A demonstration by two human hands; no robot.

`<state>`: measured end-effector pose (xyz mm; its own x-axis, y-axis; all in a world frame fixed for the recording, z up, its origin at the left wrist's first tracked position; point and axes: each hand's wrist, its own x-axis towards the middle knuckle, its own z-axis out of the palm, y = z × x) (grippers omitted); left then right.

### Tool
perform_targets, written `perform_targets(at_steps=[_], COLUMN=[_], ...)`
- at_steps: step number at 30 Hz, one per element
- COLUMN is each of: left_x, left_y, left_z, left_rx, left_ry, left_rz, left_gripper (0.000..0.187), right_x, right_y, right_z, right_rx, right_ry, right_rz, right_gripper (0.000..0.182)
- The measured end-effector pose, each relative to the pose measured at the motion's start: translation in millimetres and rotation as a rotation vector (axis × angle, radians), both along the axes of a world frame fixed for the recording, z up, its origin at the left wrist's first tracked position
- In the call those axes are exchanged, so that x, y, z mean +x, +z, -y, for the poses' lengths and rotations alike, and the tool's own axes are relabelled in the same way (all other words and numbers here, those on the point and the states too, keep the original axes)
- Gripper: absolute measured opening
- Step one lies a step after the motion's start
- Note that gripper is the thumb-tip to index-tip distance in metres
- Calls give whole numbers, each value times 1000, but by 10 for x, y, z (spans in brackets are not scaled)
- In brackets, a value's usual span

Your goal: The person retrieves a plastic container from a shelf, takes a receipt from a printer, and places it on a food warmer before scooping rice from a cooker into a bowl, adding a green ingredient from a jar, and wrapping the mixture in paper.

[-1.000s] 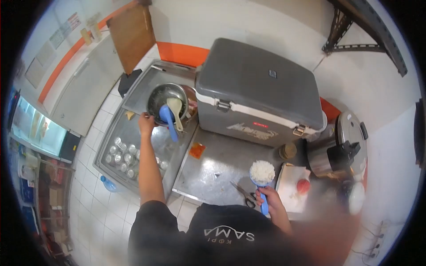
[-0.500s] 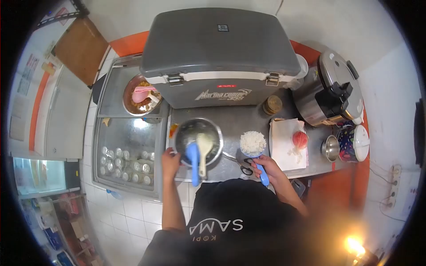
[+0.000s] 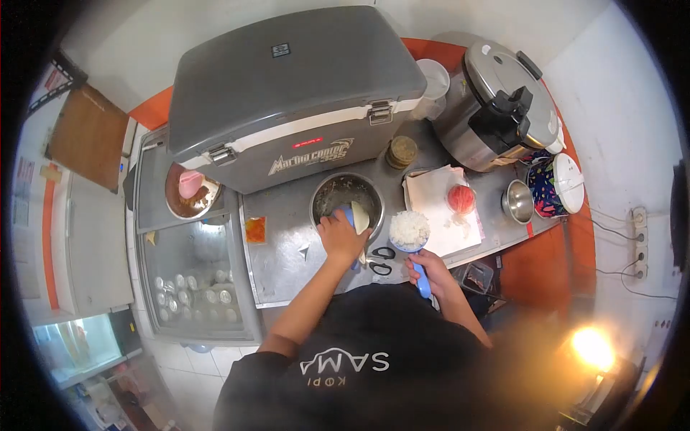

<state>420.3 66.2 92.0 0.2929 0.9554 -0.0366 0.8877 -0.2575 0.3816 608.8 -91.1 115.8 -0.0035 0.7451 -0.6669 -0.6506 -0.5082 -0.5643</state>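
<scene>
My right hand [image 3: 429, 275] is closed round the blue handle of a scoop [image 3: 423, 286], whose cup is heaped with white rice [image 3: 410, 230]. Over the near rim of a metal bowl [image 3: 318, 192], my left hand [image 3: 343, 235] has its fingers wrapped about a blue rice paddle [image 3: 348, 213]. Its grip hides part of the handle. A cream paddle [image 3: 360, 217] leans in the same bowl, right against that hand. Between my hands, the black-handled scissors [image 3: 382, 261] lie on the metal counter.
To the right are a stack of wrapping paper [image 3: 428, 194] with a round red bundle [image 3: 461, 199], a small metal bowl [image 3: 518, 201] and a large rice cooker [image 3: 496, 108]. A grey cooler box [image 3: 287, 93] stands behind. At left, a food bowl [image 3: 172, 205] rests on the glass-topped freezer [image 3: 194, 248].
My left hand has gone from the bowl's left rim to the paddles and closed there. The bowl sits farther back, nearer the cooler. My right hand still holds the rice scoop; the view has shifted.
</scene>
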Motion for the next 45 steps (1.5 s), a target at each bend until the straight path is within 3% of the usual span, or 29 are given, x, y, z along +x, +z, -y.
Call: perform_targets(at_steps=[5, 11, 14, 17, 20, 21, 24, 25, 28, 29, 32, 35, 38, 42, 45], left_x=[47, -162, -510, -946, -1282, -1351, -1427, -1430, -1381, -1365, -1319, -1259, -1230, -1167, -1012], left_y=[-161, -139, -70, -38, -149, -215, -473, -564, -746, -761, -784, -568, -357, -174, 11], left_z=[-40, -70, 0, 109, 146, 165, 168, 165, 151, 141, 113, 78, 59, 23, -35], left_rx=[-150, -207, -116, -14, -16, 6, 54, 57, 78, 88, 36, -31, 50, 271, 387], left_ry=[-38, 37, 105, 234, 358, 366, 375, 380, 374, 369, 362, 330, 296, 287, 206], left_rz=[-128, 182, 387, 464, 322, 273, 172, 162, 146, 143, 112, 56, 7, 29, 109], left_gripper=[71, 62, 57, 54, 53, 53, 53, 54, 54, 54, 60, 66, 68, 66, 62], right_x=[10, -8, -52, -164, -289, -320, -455, -476, -456, -402, -161, 0, 212, 674, 792], right_y=[-87, -77, -39, -121, -444, -472, -385, -318, -423, -340, -603, -826, -762, -698, -816], right_z=[-35, -302, -521, -785, -997, -1014, -1062, -1063, -1010, -984, -917, -946, -1345, -2207, -2594], right_rx=[40, -15, 23, 127, 629, 555, 580, 562, 455, 294, 203, 232, 244, 235, -92], right_ry=[-24, -11, -20, 52, 115, 256, 262, 234, -144, -150, -191, -134, -247, -319, -26], right_rz=[-19, 50, 106, 457, 1375, 1330, 1273, 1222, 1398, 1419, 1505, 1720, 1706, 1866, 1893], right_gripper=[11, 10, 16, 43, 59, 68, 59, 59, 59, 58, 57, 56, 53, 66, 82])
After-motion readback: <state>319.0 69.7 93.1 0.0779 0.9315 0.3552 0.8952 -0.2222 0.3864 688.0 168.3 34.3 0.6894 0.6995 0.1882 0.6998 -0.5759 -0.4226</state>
